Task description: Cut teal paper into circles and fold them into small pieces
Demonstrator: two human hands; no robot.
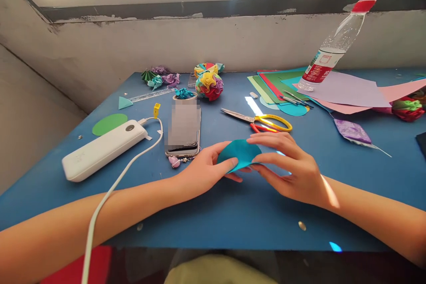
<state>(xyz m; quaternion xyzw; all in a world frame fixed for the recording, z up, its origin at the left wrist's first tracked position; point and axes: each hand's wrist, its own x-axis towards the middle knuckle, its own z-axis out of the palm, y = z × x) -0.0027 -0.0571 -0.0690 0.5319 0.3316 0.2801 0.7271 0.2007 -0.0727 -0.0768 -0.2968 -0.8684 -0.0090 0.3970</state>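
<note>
Head view: just me at a blue worktop (199,226), stuff laid out in an arc past my hands.
Blue paper: the blue paper (241,151) is up between both hands, near the middle, and it looks a bit curved.
Left hand: my left hand (213,163) pinches the paper's left side, thumb on top, fingers underneath. I'd guess that's the steadying grip.
Right hand: my right hand (294,166) pinches the right edge with its fingertips, other fingers spread loosely. Lighter hold, probably so the edge can be adjusted.
Scissors: the scissors (254,119) lie just beyond, handles to the right, likely handy for that hand.
Phone: the phone (182,145) lies just past my left hand, screen blurred, so can't tell what's on it.
Power bank: the power bank (103,151) is off to the left, its cable (124,176) crossing my left forearm. Far end's out of sight, so no clue what it feeds.
Bottle: the bottle (328,60) is on the paper sheets (353,88) at right; might be a handy weight.
Paper ball: the colourful paper ball (209,85) is at the back, presumably safe from squashing there.
</note>
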